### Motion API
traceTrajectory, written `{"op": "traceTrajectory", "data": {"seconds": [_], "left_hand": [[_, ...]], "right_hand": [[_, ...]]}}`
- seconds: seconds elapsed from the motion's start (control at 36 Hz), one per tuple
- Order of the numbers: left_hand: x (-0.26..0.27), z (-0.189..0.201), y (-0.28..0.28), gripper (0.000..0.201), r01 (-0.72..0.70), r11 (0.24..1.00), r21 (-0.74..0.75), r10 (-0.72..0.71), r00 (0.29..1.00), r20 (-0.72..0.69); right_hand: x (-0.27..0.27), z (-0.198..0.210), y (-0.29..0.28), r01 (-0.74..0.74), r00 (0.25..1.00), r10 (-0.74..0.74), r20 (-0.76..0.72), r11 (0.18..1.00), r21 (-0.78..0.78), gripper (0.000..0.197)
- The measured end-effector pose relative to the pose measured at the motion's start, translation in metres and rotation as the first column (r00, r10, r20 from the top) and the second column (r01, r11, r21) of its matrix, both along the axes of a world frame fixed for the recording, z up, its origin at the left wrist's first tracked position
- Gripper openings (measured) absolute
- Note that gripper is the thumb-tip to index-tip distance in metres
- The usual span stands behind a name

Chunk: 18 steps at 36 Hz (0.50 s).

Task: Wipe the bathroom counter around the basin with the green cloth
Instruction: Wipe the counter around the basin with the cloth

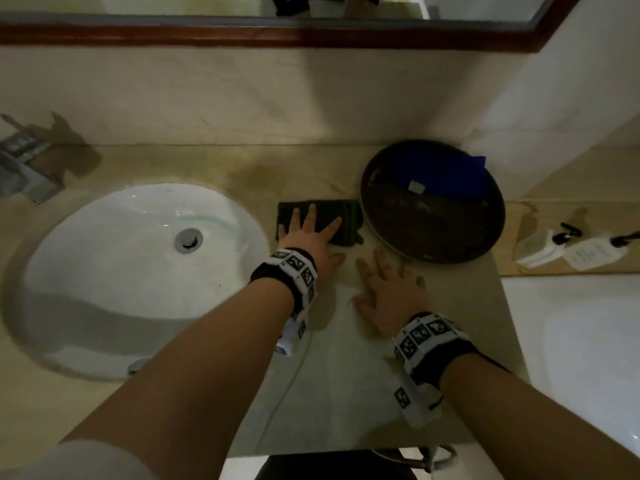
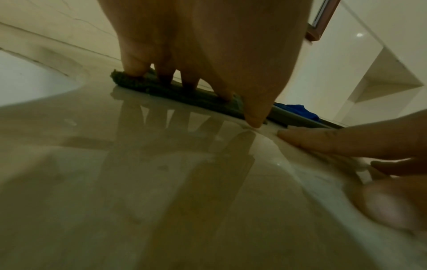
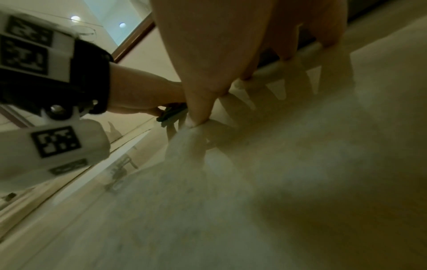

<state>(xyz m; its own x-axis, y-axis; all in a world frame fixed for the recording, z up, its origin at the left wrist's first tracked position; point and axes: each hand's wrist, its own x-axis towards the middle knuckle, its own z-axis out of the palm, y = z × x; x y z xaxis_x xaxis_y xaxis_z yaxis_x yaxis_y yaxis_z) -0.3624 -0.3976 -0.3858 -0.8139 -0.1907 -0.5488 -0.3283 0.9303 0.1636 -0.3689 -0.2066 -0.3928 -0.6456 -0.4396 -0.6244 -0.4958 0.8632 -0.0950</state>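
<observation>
The dark green cloth [image 1: 348, 221] lies flat on the beige counter [image 1: 346, 358], between the white basin [image 1: 138, 271] and a dark round tray. My left hand [image 1: 308, 233] presses on the cloth with straight, spread fingers. In the left wrist view those fingertips [image 2: 136, 70] push into the cloth [image 2: 143, 85] and the thumb touches bare counter. My right hand [image 1: 388, 285] rests flat on the counter just right of the left hand, fingers spread, holding nothing. In the right wrist view its thumb [image 3: 196, 113] touches the stone.
A dark round tray [image 1: 433, 233] with a blue cloth [image 1: 446, 174] in it stands right of the green cloth. A chrome tap [image 1: 24, 161] sits at the far left. Small toiletry bottles [image 1: 561, 244] lie on a side ledge. A mirror [image 1: 277, 29] hangs above.
</observation>
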Motion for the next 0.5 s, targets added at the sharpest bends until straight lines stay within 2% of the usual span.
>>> {"op": "traceTrajectory", "data": {"seconds": [0.33,0.44,0.5], "left_hand": [[0.045,-0.007,0.016,0.072,-0.025,0.999,-0.041,0.022,0.998,-0.059],[0.063,-0.005,0.03,0.07,-0.055,0.997,-0.059,0.052,0.997,-0.051],[0.065,-0.004,0.035,0.069,-0.07,0.995,-0.066,0.067,0.997,-0.048]], "right_hand": [[-0.004,0.012,-0.006,-0.024,0.999,0.024,0.043,1.0,-0.014,0.079],[-0.02,0.03,-0.012,-0.219,0.975,0.221,0.036,0.975,-0.047,0.061],[-0.031,0.044,-0.016,-0.22,0.972,0.227,0.057,0.969,-0.11,0.046]]}}
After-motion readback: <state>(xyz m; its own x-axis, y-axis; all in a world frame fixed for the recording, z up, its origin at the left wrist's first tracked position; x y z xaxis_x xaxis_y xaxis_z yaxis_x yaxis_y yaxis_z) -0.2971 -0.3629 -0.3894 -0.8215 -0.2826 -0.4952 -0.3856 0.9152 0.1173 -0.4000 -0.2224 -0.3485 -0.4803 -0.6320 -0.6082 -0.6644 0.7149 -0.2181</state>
